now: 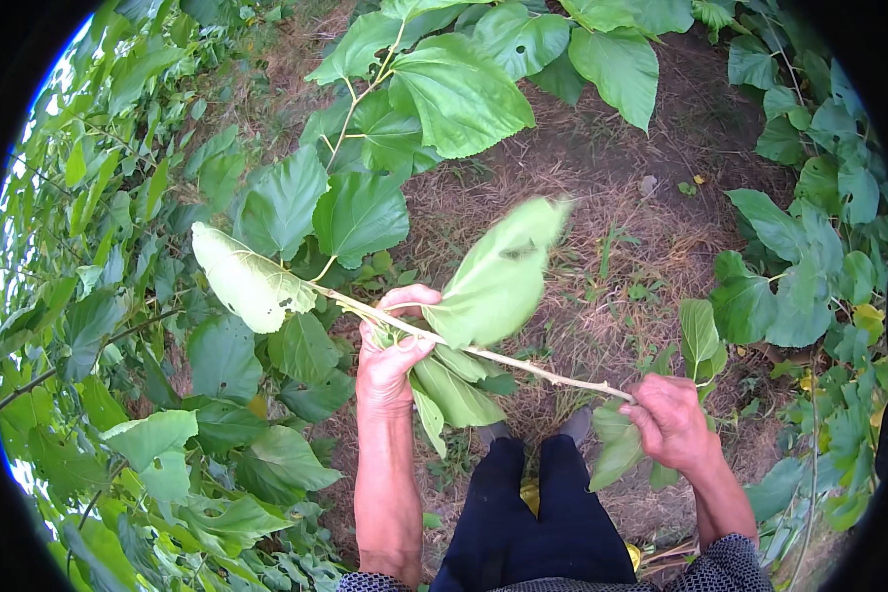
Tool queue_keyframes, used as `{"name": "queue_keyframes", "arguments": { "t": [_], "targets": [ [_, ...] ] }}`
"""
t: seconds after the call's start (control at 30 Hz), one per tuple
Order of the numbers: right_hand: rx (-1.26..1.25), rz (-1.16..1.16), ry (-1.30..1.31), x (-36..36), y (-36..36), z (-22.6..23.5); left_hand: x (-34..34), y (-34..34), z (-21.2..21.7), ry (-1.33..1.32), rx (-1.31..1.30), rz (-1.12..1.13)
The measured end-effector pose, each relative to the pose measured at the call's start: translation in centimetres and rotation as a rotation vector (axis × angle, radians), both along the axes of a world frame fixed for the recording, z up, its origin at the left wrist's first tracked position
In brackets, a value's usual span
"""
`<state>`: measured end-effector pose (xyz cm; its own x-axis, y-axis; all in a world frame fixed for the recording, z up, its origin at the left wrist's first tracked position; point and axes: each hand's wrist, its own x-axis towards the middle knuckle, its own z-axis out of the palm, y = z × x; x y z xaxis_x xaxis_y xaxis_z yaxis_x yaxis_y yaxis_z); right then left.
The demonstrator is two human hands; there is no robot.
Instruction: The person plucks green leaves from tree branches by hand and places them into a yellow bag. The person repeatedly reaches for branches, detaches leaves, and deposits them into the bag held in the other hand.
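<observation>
So the person is standing on a patch of dry brown straw-covered ground point(602, 197) with big-leaved green bushes point(118, 326) crowding in from the left and more of the same foliage along the right edge point(819, 257). Across the middle of the view runs a long thin pale-green cut branch point(523, 363), slanting from upper left down to lower right.

The left hand point(390, 350) has its fingers curled over the branch about midway along, thumb out on the far side, and it's also bunching a handful of loose green leaves point(454, 390) that hang down below the palm. So that grip is closed, wrapped round both stem and leaves. Right at that hand a large pale green leaf point(498, 271) sticks up and away toward the far side, a bit motion-blurred. Further left on the same branch there's another broad leaf showing its lighter underside point(247, 281), with a few small holes in it.

The right hand point(673, 419) is a closed fist pinching the thick lower end of the branch, near the right. A couple of green leaves point(617, 444) sit just beside and under that fist, but I can't tell if they're actually held or just growing behind it.

Near the bottom centre you can see the person's dark trousers point(533, 523) and grey shoe tips point(577, 424), plus patterned sleeve cuffs point(725, 567) at the very edge.
</observation>
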<state>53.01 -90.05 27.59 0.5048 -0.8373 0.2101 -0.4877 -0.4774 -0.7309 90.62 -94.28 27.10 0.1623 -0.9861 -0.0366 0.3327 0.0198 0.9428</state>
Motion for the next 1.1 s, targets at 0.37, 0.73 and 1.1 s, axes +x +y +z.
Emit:
{"name": "queue_keyframes", "arguments": {
  "t": [0.37,0.73,1.1],
  "targets": [
    [-0.118,-0.124,0.143,-1.2,0.1,0.8,8.5,4.0,1.2,-1.73,0.212,0.182],
    [0.003,-0.029,0.114,0.1,2.0,-1.1,5.7,1.3,12.6,-2.258,-0.156,0.021],
    [0.049,-0.031,0.155,0.0,3.1,-1.2,5.6,5.2,7.0,-1.349,-0.012,0.263]
  ]
}}
